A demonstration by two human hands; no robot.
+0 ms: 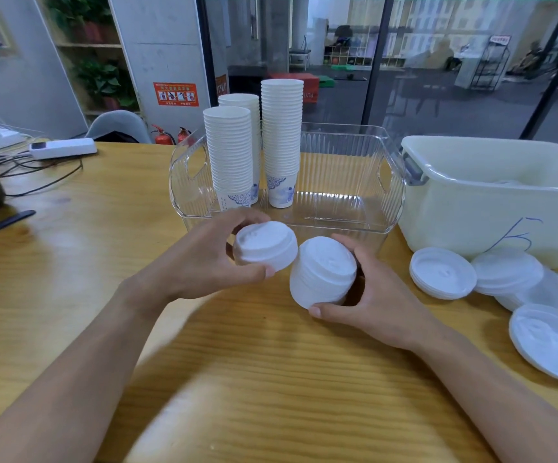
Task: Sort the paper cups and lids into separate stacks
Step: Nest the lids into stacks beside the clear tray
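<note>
Right hand (pixel 371 292) curled round a stack of white lids (pixel 322 272), thumb under, held just above the wooden table (pixel 270 379). Left hand (pixel 210 259) pinches a smaller lid stack (pixel 265 243) just beside it. Loose lids (pixel 443 277) lie right, near a cream tub (pixel 471 202). Beyond, three tall cup stacks (pixel 282 138) stand upright in the clear bin (pixel 344 195).

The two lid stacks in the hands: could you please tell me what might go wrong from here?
1. The right hand holds its lid stack tilted above the table; a loose grip could let lids slide off.
2. Bringing the left hand's smaller lid stack across might misalign the two.
3. The loose lids lie near the table edge and could be knocked off.
</note>
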